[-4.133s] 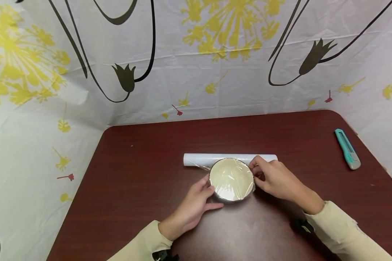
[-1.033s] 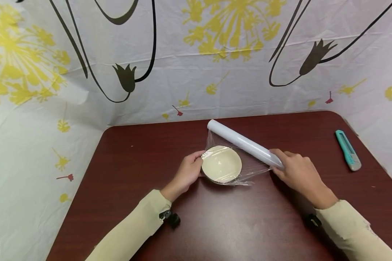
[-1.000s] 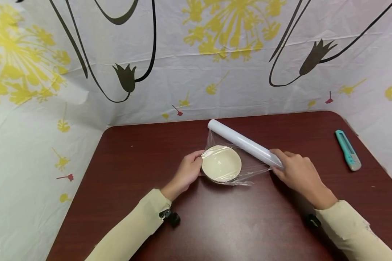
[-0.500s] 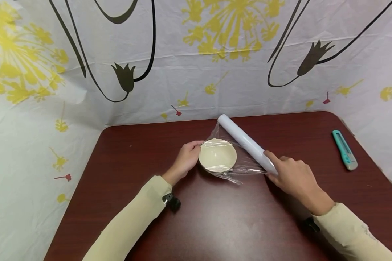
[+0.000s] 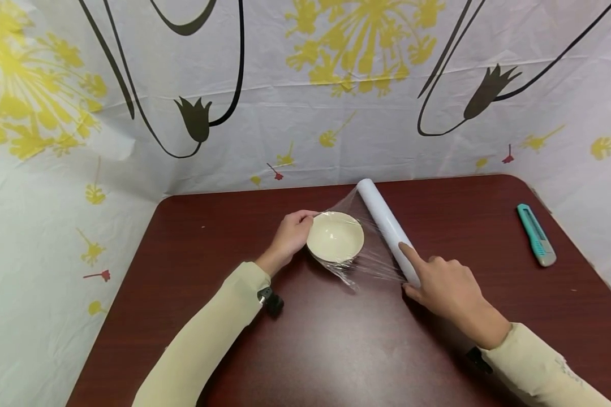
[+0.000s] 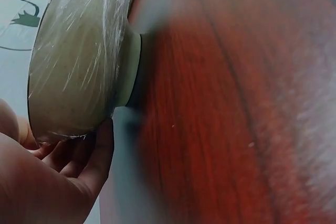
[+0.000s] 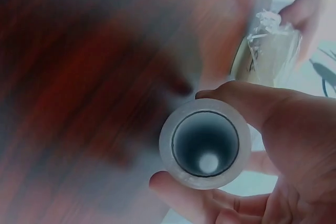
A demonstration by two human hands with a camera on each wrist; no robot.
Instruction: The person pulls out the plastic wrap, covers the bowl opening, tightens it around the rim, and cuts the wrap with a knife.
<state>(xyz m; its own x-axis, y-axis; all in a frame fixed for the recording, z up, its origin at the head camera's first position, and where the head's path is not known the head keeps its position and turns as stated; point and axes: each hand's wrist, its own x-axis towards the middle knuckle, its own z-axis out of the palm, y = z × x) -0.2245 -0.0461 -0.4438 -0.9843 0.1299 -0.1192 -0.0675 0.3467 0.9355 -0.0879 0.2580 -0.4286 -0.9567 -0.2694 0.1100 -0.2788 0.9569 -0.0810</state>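
Note:
A cream bowl with clear plastic wrap stretched over its mouth and side is held at its left rim by my left hand. In the left wrist view my fingers curl under the bowl's side, with its foot toward the table. My right hand grips the near end of a roll of plastic wrap, thumb and fingers around it; its hollow core faces the right wrist camera. A sheet of film runs from the roll to the bowl, and a loose film tail hangs at the bowl's near side.
A teal box cutter lies near the right edge of the dark red wooden table. Behind the table and at both sides hangs a white sheet printed with flowers.
Over the last second, the roll has swung steeper, its far end moving right and its near end toward me. The bowl has turned and shifted slightly left and away. Earlier, the roll lay behind the bowl.

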